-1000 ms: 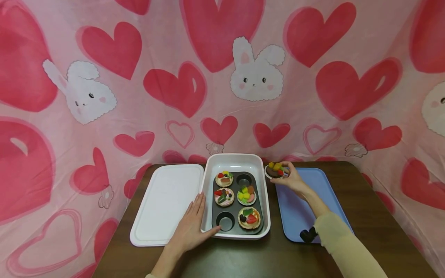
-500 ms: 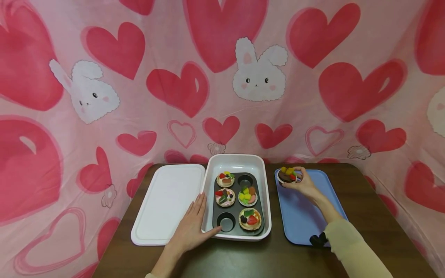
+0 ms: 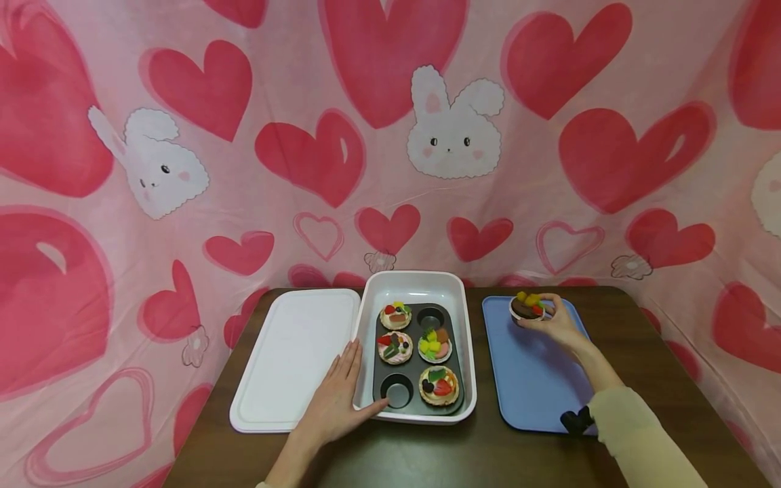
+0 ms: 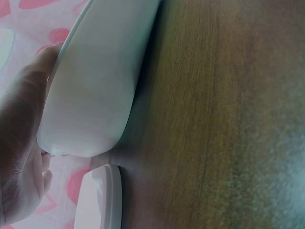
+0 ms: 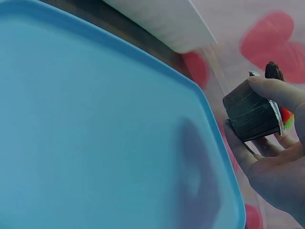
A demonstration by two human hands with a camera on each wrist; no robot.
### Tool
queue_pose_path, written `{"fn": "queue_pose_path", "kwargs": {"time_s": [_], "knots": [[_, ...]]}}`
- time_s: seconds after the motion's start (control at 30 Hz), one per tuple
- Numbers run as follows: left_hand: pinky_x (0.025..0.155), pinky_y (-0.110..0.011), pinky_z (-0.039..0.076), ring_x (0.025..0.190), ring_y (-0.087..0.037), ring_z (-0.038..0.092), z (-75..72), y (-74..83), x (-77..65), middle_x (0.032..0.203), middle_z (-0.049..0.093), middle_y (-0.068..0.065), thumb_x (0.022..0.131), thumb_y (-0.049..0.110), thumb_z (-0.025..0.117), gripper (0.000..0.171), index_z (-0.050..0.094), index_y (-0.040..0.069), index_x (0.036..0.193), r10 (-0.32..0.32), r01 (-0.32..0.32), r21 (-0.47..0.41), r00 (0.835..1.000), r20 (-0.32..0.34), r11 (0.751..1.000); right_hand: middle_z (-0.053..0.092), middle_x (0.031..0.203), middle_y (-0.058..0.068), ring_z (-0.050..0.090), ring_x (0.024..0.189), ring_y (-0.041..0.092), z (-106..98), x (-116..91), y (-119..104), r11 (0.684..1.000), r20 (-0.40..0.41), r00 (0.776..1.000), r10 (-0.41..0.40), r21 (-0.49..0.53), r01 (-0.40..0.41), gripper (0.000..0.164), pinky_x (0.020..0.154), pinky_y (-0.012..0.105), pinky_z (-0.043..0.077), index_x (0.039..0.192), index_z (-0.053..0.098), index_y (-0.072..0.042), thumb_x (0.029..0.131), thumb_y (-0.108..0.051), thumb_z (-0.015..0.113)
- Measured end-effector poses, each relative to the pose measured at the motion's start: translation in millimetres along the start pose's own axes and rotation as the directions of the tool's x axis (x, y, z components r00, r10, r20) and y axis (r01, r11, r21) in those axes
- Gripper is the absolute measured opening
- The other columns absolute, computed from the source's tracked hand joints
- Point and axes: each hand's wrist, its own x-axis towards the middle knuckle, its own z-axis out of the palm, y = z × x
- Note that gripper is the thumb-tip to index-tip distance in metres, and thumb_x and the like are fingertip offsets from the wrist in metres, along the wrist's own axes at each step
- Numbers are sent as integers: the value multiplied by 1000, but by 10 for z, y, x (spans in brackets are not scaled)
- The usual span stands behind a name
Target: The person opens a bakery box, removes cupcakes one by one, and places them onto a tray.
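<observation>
Between thumb and fingers my right hand (image 3: 556, 325) holds a chocolate tart (image 3: 526, 309) topped with yellow and red fruit pieces. The right wrist view shows the tart's dark fluted side (image 5: 252, 112), held above the blue tray (image 3: 537, 386). My left hand (image 3: 335, 400) rests with straight fingers against the left front edge of a white deep pan (image 3: 457, 410). Inside it lies a dark muffin tin (image 3: 409, 369). Several fruit tarts sit in its cups, such as one with a strawberry (image 3: 438, 386); the back right cup (image 3: 430, 317) and front left cup (image 3: 397, 391) hold nothing.
A white flat tray (image 3: 299, 359) lies left of the pan on the brown wooden table (image 3: 390, 457). Behind the table hangs a pink cloth (image 3: 390, 183) with hearts and rabbits. A black wrist camera (image 3: 576, 420) sits at the right sleeve.
My right hand has carried the chocolate tart rightward, from beside the pan's right edge to over the back of the blue tray. The left hand stays at the pan.
</observation>
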Motion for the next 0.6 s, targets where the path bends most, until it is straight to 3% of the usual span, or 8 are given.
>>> {"fn": "queue_pose_path", "kwargs": {"time_s": [0.13,0.3,0.37,0.5,0.6], "knots": [[140,-54,26,172,-32,24,7,1,-3,185,22,-13,89,79,68,122,27,2,173,1,-1,-5,1000,2,1000,33,168,42,40,153,52,-108,23,63,1000,-19,999,25,-3,-25,85,116,40,45,160,15,4,105,-20,75],[140,-55,26,173,-32,23,5,6,-7,185,21,-12,90,80,68,121,27,3,174,-8,8,-16,1000,8,1000,31,169,42,38,156,53,-217,48,165,999,-53,998,44,-27,-46,92,113,33,46,163,12,7,104,-22,76],[140,-55,26,173,-32,23,-1,9,-11,185,22,-12,90,80,68,121,27,3,174,-6,6,-13,1000,3,1000,32,168,43,39,155,54,-244,47,190,998,-66,997,41,-42,-44,94,101,18,45,163,11,8,103,-24,77],[140,-55,27,172,-32,24,-9,12,-11,185,22,-13,90,79,68,121,28,2,173,4,-4,-2,1000,-6,1000,33,165,46,39,154,56,-277,61,229,996,-99,995,22,-81,-30,94,87,6,39,160,13,10,100,-19,80],[140,-55,27,172,-32,24,-11,15,-6,185,23,-13,90,78,69,120,28,2,173,2,-2,-2,1000,-7,1000,31,164,49,38,154,58,-289,77,240,995,-116,993,17,-98,-28,95,108,22,50,159,13,12,98,-14,81]]}}
